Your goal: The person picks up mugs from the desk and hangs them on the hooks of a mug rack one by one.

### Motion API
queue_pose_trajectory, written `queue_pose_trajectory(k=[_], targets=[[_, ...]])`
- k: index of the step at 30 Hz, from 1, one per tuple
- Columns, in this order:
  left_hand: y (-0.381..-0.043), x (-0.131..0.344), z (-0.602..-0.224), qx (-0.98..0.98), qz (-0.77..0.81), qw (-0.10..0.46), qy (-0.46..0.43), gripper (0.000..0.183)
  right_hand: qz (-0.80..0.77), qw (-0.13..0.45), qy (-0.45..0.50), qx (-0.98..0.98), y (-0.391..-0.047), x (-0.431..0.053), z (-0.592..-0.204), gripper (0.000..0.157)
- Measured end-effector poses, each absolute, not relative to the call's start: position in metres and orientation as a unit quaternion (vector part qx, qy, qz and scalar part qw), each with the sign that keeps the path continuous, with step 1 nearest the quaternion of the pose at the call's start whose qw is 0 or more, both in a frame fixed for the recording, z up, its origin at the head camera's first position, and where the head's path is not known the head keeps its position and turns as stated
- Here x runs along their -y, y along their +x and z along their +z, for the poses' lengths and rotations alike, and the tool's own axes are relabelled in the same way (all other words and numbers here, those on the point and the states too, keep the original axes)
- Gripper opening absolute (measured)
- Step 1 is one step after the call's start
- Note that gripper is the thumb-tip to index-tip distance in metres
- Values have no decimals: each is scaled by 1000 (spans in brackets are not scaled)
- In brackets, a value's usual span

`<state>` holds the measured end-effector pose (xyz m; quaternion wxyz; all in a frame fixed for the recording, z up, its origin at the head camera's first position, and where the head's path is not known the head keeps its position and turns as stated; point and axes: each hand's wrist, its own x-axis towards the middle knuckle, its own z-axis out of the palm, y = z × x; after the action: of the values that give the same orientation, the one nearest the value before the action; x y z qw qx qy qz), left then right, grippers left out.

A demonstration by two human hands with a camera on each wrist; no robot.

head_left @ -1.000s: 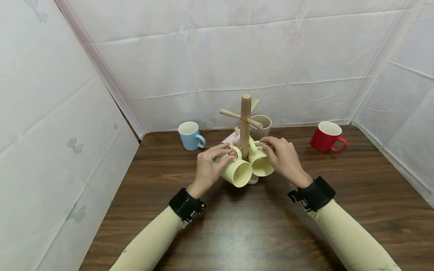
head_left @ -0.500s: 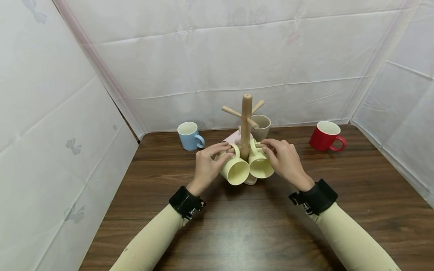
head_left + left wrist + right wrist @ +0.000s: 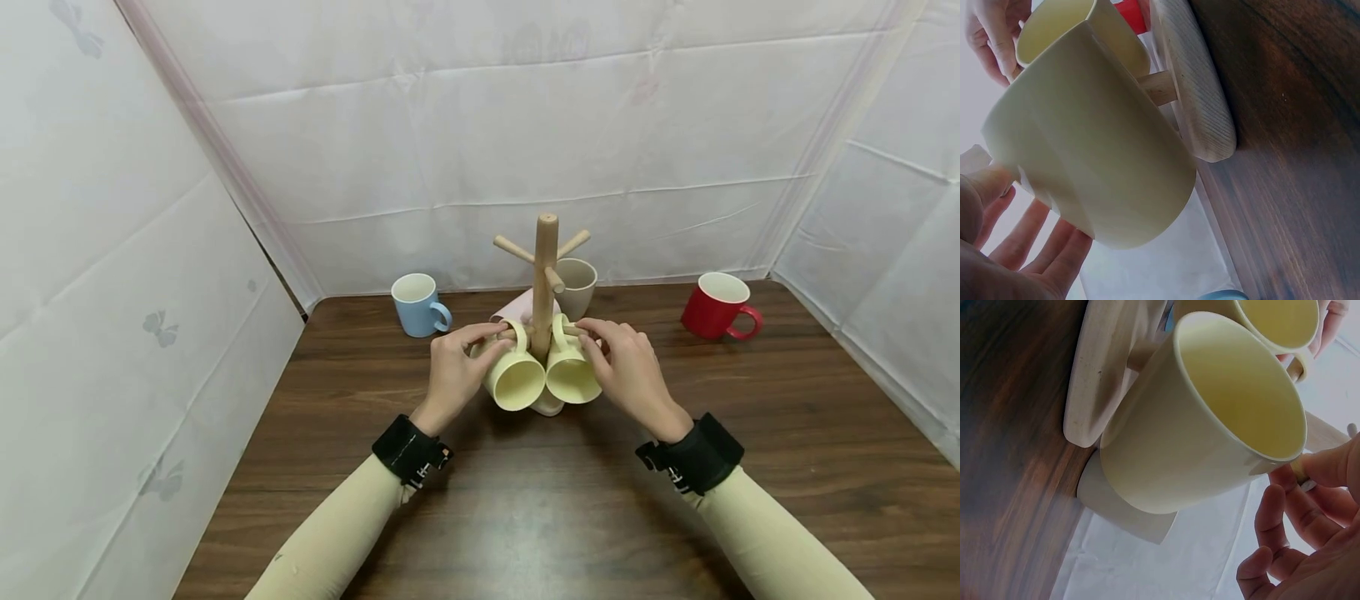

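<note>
A wooden mug tree [image 3: 546, 275] stands mid-table. Two pale yellow mugs hang by their handles from its lower pegs, openings toward me: the left yellow mug [image 3: 517, 383] and the right yellow mug [image 3: 572, 377], nearly side by side. My left hand [image 3: 459, 367] pinches the end of the left lower peg, beside that mug's handle. With thumb and fingertips my right hand [image 3: 630, 367] pinches the right lower peg [image 3: 1299, 470]. In the left wrist view, the left yellow mug [image 3: 1091, 144] hides part of the left fingers [image 3: 1022, 234].
Behind the tree are a pale pink mug [image 3: 521, 306], partly hidden, and a taupe mug [image 3: 577, 292]. A light blue mug [image 3: 417, 308] stands at back left, a red mug [image 3: 716, 308] at back right. White sheeting [image 3: 480, 142] walls the table's back and sides.
The mug tree has turned a little, its front upper peg swinging left toward me. Both yellow mugs have shifted slightly left with it. Both hands keep their pinch on the pegs.
</note>
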<state>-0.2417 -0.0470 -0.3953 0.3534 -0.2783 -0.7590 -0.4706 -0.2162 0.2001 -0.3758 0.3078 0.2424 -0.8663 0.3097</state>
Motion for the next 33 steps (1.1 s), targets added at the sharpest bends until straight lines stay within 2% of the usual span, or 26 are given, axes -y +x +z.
queue_pose_trajectory(k=[16, 33], targets=[[-242, 51, -398, 781, -463, 329, -260, 25, 314, 310, 236, 866, -208, -195, -378, 24], [-242, 50, -398, 775, -463, 341, -263, 25, 311, 313, 232, 867, -207, -194, -379, 25]])
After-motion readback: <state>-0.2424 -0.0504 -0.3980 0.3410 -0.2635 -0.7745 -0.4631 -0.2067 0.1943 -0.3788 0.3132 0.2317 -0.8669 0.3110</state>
